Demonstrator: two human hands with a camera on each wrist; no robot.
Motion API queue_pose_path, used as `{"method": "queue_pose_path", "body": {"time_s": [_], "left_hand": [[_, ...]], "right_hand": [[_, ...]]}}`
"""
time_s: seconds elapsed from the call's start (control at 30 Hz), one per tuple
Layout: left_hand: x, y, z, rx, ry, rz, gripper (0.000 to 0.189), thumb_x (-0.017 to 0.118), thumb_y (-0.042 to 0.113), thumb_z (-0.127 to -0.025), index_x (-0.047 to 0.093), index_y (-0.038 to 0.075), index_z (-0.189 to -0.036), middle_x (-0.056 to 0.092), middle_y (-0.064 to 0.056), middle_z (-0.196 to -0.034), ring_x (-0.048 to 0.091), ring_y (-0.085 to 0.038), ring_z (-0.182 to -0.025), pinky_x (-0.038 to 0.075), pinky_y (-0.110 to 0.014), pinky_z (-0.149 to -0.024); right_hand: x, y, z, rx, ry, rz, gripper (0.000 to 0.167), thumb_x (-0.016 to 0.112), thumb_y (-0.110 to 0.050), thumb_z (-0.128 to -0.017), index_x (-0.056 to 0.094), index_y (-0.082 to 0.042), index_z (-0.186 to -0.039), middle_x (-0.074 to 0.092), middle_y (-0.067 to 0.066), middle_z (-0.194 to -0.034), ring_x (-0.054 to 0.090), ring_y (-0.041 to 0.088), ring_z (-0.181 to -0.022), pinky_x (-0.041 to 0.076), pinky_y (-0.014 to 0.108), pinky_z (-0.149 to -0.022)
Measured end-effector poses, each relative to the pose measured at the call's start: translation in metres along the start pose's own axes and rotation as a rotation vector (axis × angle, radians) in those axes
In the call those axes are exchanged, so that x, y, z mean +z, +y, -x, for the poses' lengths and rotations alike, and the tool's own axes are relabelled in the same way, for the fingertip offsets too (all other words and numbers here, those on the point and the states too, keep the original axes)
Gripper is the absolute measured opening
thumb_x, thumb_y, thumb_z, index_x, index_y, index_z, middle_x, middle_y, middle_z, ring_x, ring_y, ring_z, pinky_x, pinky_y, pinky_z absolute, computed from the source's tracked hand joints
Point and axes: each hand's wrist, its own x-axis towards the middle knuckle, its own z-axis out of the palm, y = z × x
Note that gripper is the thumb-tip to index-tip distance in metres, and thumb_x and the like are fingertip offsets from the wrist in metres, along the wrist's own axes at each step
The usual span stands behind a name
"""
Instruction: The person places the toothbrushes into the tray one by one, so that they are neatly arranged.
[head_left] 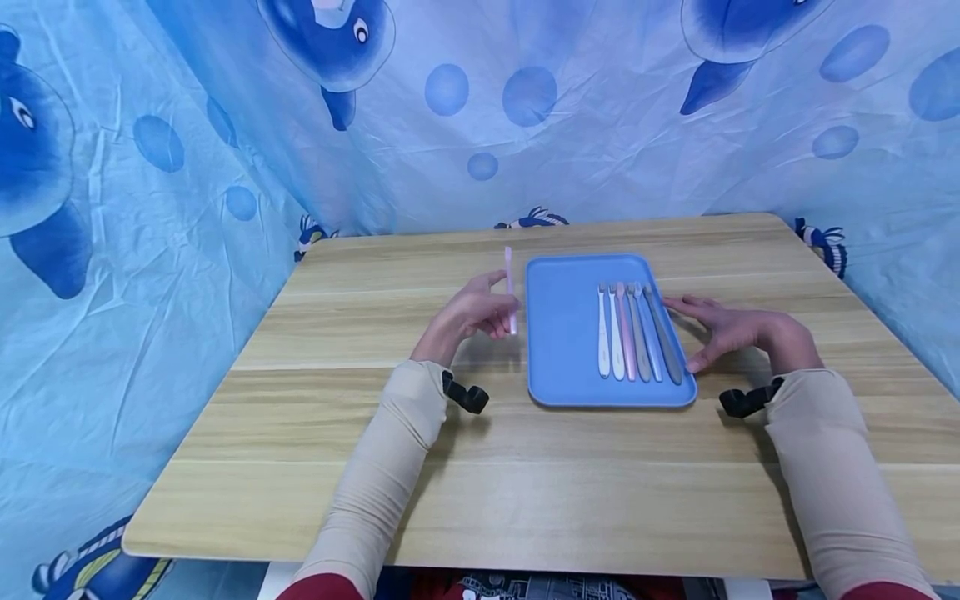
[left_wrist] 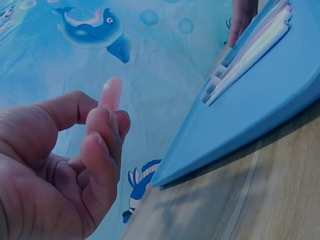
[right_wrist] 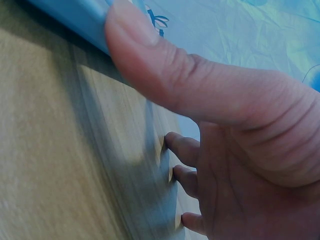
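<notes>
A pale pink toothbrush (head_left: 509,262) stands nearly upright in my left hand (head_left: 476,308), pinched between thumb and fingers just left of the tray. In the left wrist view only the rounded pink end of the toothbrush (left_wrist: 113,92) shows above the fingertips. The blue tray (head_left: 562,342) lies flat on the table. On its right half several toothbrushes (head_left: 627,337) lie side by side, heads toward the far edge. My right hand (head_left: 738,332) is at the tray's right side, fingers spread. Its thumb (right_wrist: 150,60) touches the tray's rim, and other fingertips reach the tabletop.
The wooden table (head_left: 360,467) extends around the tray on all sides. Behind it and to the left hangs a blue curtain (head_left: 420,158) printed with whales and bubbles. Each wrist carries a small black camera (head_left: 467,396).
</notes>
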Motion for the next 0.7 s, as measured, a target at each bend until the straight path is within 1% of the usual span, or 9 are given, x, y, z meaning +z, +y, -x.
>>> {"method": "queue_pose_path", "body": {"time_s": [0.13,0.33,0.5,0.7], "left_hand": [[0.005,0.001,-0.002,0.001,-0.017,-0.005,0.085,0.060,0.000,-0.092,0.015,0.019,-0.162,0.059,-0.007,-0.057,0.054,-0.014,-0.041,0.049,-0.023,-0.039],[0.012,0.001,-0.002,0.007,-0.044,-0.015,0.086,0.062,0.002,-0.092,0.017,0.019,-0.162,0.059,-0.006,-0.055,0.054,-0.014,-0.040,0.048,-0.023,-0.038],[0.015,0.002,-0.002,0.016,-0.051,-0.010,0.085,0.062,0.002,-0.092,0.017,0.018,-0.162,0.059,-0.007,-0.056,0.053,-0.014,-0.040,0.047,-0.022,-0.038],[0.017,0.003,-0.004,0.009,-0.079,-0.004,0.086,0.062,0.002,-0.092,0.015,0.017,-0.162,0.061,-0.008,-0.059,0.054,-0.014,-0.041,0.047,-0.022,-0.039]], "right_hand": [[-0.001,-0.001,0.001,0.008,-0.001,-0.005,0.122,0.088,-0.038,-0.072,0.008,-0.021,-0.163,-0.009,0.033,-0.162,-0.013,0.062,-0.145,0.000,0.087,-0.106],[0.000,-0.002,0.001,0.003,0.000,0.013,0.122,0.088,-0.039,-0.072,0.009,-0.019,-0.162,-0.008,0.034,-0.162,-0.010,0.063,-0.145,0.003,0.086,-0.107],[0.000,-0.001,0.001,-0.003,0.008,0.016,0.121,0.088,-0.038,-0.072,0.009,-0.017,-0.162,-0.007,0.034,-0.162,-0.009,0.063,-0.145,0.005,0.086,-0.107],[0.000,0.000,0.002,-0.001,0.015,0.019,0.123,0.088,-0.040,-0.072,0.009,-0.018,-0.162,-0.006,0.034,-0.162,-0.009,0.063,-0.145,0.005,0.086,-0.106]]}}
